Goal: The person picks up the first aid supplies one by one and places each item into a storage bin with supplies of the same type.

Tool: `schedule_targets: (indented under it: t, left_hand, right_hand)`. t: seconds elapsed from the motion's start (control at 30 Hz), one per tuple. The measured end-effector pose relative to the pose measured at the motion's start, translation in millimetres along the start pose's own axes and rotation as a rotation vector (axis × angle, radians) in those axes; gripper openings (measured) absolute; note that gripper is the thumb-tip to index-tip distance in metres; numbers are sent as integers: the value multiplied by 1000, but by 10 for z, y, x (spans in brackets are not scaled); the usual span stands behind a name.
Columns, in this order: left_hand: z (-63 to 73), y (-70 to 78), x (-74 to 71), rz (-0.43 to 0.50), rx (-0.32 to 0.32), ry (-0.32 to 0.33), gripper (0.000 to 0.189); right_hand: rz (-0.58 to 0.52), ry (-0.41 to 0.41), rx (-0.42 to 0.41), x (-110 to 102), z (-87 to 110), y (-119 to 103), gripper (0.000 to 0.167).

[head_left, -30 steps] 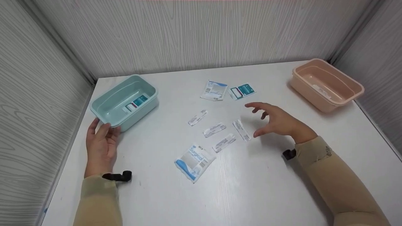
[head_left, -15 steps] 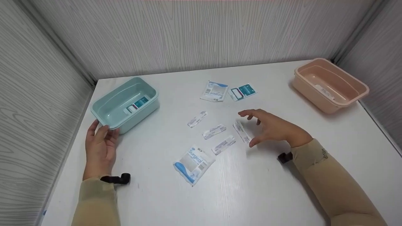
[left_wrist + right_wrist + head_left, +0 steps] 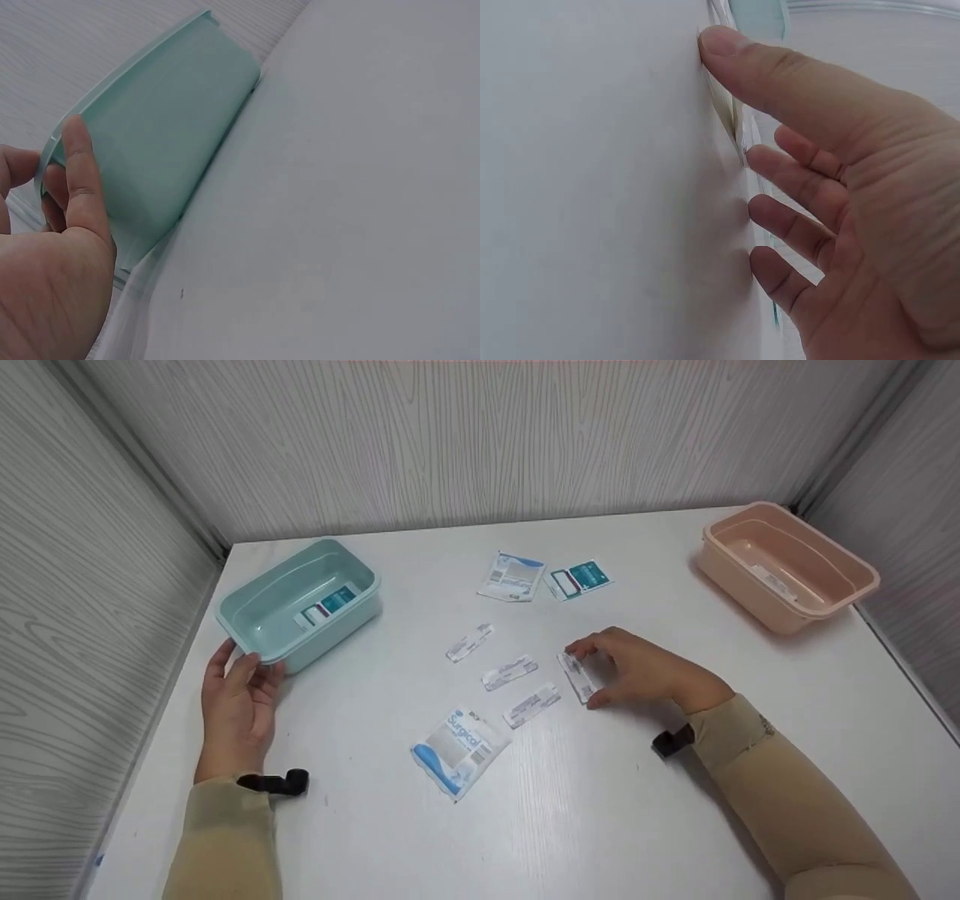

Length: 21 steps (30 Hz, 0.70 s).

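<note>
Lying nearest, a square packet printed "Surgical" (image 3: 460,754) rests flat on the white table (image 3: 420,855), a blue wave along one edge. Just beyond and to its left, the left hand (image 3: 238,709) grips the near corner of a teal plastic tub (image 3: 339,631), thumb and fingers curled at the rim. Three loose narrow white packets with fine print lie flat mid-table: a near one (image 3: 532,705), a middle one (image 3: 509,673) and a far one (image 3: 470,643). To their right, the right hand (image 3: 641,671) pinches a fourth narrow packet (image 3: 578,680), thumb at its near end and fingertips at the far one; in the right wrist view it bows slightly, close to the tabletop. Inside the teal tub lies a teal-and-white packet (image 3: 328,606). Farther back, a smaller-looking "Surgical" packet (image 3: 513,577), its print upside down, lies just beside another teal-and-white packet (image 3: 579,579). At the far right stands a peach plastic tub (image 3: 742,586) with a narrow white packet (image 3: 774,583) on its floor. A grey wood-grain panel (image 3: 480,442) rises behind.
</note>
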<state>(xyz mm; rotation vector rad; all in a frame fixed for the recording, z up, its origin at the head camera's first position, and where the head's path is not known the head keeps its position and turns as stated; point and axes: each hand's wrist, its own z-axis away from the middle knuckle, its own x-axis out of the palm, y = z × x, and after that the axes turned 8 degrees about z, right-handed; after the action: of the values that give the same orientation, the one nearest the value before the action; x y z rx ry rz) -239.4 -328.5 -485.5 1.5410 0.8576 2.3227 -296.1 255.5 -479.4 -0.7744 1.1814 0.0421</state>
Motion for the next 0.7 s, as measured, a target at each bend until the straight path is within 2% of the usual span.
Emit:
schedule_targets:
  t: [0.2,0.43,0.7]
  left_hand:
    - [1,2,-8,7,-1,-6,73]
    - [6,-17,3,-51,32,-7,67]
    - [3,-16,9,-30,24,-2,67]
  right_hand:
    - [-13,-2,40,21,-7,-2,81]
    - [-57,-2,76,16,7,0,77]
    - [-77,33,94,15,21,-1,66]
